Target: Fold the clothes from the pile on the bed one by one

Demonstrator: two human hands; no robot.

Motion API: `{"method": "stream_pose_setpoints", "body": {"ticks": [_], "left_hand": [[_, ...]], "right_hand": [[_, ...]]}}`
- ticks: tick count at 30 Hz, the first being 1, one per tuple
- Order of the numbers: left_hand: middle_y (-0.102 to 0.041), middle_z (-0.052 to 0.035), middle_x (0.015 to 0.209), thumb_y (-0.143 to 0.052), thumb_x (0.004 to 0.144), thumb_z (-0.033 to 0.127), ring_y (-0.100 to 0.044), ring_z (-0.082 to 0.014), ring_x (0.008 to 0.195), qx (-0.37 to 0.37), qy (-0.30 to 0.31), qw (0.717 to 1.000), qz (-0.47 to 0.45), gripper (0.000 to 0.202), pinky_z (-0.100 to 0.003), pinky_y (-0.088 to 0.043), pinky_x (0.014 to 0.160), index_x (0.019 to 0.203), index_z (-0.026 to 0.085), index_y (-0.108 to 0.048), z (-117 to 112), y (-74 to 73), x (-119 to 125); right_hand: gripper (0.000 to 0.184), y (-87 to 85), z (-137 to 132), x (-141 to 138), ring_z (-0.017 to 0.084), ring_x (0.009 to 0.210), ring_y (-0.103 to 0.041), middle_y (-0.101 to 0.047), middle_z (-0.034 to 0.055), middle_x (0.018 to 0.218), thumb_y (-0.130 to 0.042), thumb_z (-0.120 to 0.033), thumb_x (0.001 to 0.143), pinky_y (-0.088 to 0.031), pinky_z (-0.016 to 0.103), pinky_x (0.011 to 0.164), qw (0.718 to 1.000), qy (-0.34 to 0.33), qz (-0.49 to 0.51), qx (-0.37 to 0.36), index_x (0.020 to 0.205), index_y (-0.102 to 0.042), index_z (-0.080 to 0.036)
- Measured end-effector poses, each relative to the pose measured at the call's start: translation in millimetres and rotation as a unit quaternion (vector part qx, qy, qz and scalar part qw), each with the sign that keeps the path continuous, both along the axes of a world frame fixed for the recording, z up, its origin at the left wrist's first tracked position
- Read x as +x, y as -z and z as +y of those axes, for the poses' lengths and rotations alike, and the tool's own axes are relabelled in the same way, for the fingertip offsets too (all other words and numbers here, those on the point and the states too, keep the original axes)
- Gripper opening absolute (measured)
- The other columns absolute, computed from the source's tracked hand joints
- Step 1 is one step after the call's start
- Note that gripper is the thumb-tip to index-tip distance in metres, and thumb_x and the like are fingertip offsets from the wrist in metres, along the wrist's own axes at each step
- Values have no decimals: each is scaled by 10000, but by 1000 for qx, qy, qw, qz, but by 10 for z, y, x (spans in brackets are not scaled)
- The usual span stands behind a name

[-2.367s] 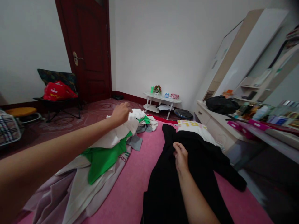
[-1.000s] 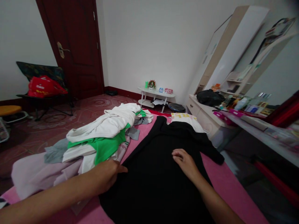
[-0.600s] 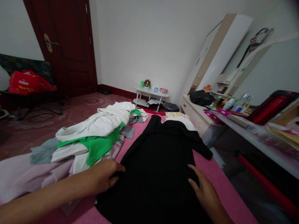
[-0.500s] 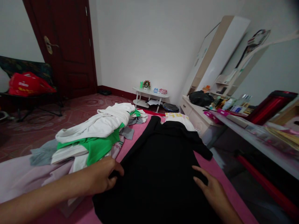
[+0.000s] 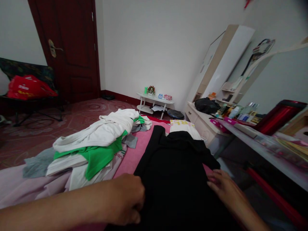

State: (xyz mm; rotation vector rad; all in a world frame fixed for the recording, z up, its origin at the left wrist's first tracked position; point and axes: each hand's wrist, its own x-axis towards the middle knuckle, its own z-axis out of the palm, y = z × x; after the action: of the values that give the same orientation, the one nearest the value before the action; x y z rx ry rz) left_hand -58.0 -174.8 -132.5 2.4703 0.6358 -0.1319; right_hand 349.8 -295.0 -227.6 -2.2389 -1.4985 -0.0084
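Note:
A black long-sleeved top (image 5: pixel 173 179) lies spread over the pink bed cover (image 5: pixel 131 160) in front of me, its collar end pointing away. My left hand (image 5: pixel 127 199) is closed at the garment's left side, fingers curled down onto the fabric. At the right side of the top, my right hand (image 5: pixel 223 186) rests by the edge with fingers stretched and slightly bent, the thumb a little apart. The lower part of the black top runs out of view at the bottom.
To the left lies a heap of clothes: white garments (image 5: pixel 101 128), a green one (image 5: pixel 103 157) and a grey one (image 5: pixel 39 163). A folded white shirt (image 5: pixel 184 126) with yellow print sits beyond the top. On the right stands a desk (image 5: pixel 271 144) with a red box-like object (image 5: pixel 280 117).
My left hand has shifted right and nearer, and the top's left edge has come inward with it. My right hand has moved slightly right, its fingers closer together. The view has tilted slightly.

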Motion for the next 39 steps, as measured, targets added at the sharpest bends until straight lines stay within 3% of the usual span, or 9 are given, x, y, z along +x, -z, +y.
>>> {"method": "stream_pose_setpoints", "body": {"ticks": [2, 8, 14, 18, 21, 23, 26, 33, 39], "left_hand": [[-716, -47, 810, -601, 766, 312, -664, -228, 793, 47, 91, 994, -38, 258, -316, -512, 718, 982, 254, -730, 70, 43, 426], [-493, -189, 1347, -560, 821, 341, -481, -326, 1230, 161, -27, 985, -58, 530, -445, -426, 992, 1306, 128, -530, 330, 745, 1353], [-223, -156, 1536, -314, 935, 450, -135, -305, 1427, 153, -57, 979, -123, 580, -538, -86, 1146, 1440, 168, -356, 373, 1115, 1412], [-210, -160, 1537, -304, 932, 463, -122, -304, 1429, 139, -57, 981, -122, 587, -543, -69, 1145, 1437, 171, -362, 375, 1075, 1395], [-222, -133, 1540, -330, 921, 467, -140, -303, 1426, 125, -54, 982, -130, 577, -530, -75, 1151, 1427, 194, -383, 406, 1069, 1383], [-261, -100, 1534, -347, 914, 466, -174, -296, 1420, 119, -57, 981, -142, 573, -502, -99, 1161, 1428, 215, -382, 432, 1103, 1378], [-293, -65, 1525, -282, 931, 448, -209, -290, 1410, 105, -67, 982, -143, 576, -486, -135, 1163, 1461, 226, -314, 463, 1193, 1393], [-144, -83, 1568, -376, 848, 614, -74, -361, 1426, 148, -138, 972, -115, 720, -557, -201, 1114, 1459, 236, -321, 600, 1282, 1475], [-418, -194, 1427, -383, 882, 571, -435, -331, 1283, 171, -265, 949, -13, 682, -417, -350, 1044, 1435, 171, -373, 1245, 1095, 1457]], "right_hand": [[371, -93, 294, 14, 220, 911, -661, -523, 127, 1241, -541, -397, 739, -495, 361, 898, 999, 23, -23, 41, 1015, -698, -205], [298, -150, 932, -4, 269, 1146, -563, -321, 90, 1461, -537, -246, 772, -461, 394, 946, 994, -10, -111, 19, 1018, -703, -232], [65, -536, 1541, -28, 313, 798, -665, -670, 139, 784, -610, -138, 656, -522, 462, 766, 997, 12, -70, 26, 670, -672, -150], [198, -1092, 2057, -659, 302, 1130, -555, -611, 196, 1152, -490, -161, 781, -408, 487, 988, 985, -25, -90, 145, 866, -665, -124], [237, -1282, 2179, -1480, 188, 1278, -443, -401, 31, 1458, -587, -262, 777, -365, 306, 1055, 963, -188, -94, 169, 994, -665, -207], [282, -1204, 2113, -1969, 172, 1232, -497, -340, -23, 1497, -551, -219, 817, -407, 298, 1014, 897, -424, -25, 123, 1074, -664, -246], [345, -834, 1966, -2292, 138, 1155, -562, -445, -101, 1424, -469, -163, 874, -429, 270, 982, 847, -527, 44, 61, 1116, -656, -324], [281, 201, 2020, -1152, 249, 1165, -550, -624, 78, 1227, -501, -287, 875, -373, 474, 1047, 956, -265, 62, 114, 1090, -670, -222], [282, 485, 1873, -181, 249, 1063, -594, -660, 120, 1092, -454, -290, 845, -427, 439, 999, 985, -71, 51, 151, 953, -681, -162]]}}
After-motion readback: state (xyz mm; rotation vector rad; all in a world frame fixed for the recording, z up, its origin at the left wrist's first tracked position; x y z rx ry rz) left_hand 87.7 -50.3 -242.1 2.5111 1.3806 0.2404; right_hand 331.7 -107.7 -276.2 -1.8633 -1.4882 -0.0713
